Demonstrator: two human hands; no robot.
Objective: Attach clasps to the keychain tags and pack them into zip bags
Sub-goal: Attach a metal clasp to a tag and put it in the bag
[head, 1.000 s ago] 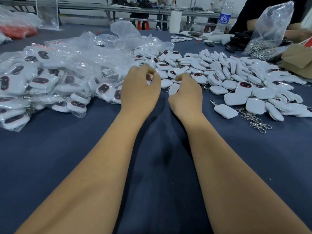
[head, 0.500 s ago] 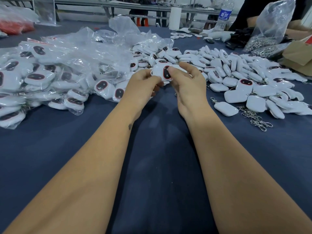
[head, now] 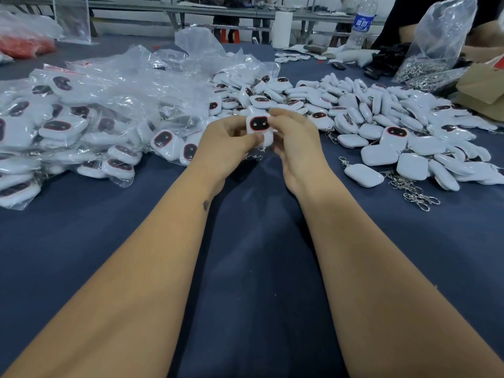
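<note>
Holding one keychain tag (head: 257,123) up over the blue table (head: 245,268), just short of the heaps, both hands work at it together: the left hand (head: 226,144) pinches its left edge with curled fingers, and the right hand (head: 293,137) closes fingers round its right side and top. A second white tag (head: 267,139) sits just behind and below the first, toward five o'clock, seemingly caught in the same grip. The held tag faces the camera, its dark face panel upright, its long axis running twelve to six, the top tipped slightly toward eleven. To fit a clasp well, I judge the corner with the loop hole should be turned out toward the free fingertips, one hand steadying the body by its edges while the other threads; whether a clasp is already in the fingers cannot be told. Loose clasps (head: 414,190) lie at three o'clock beside the unbagged tags (head: 381,124), with bagged tags (head: 81,124) at nine o'clock.
</note>
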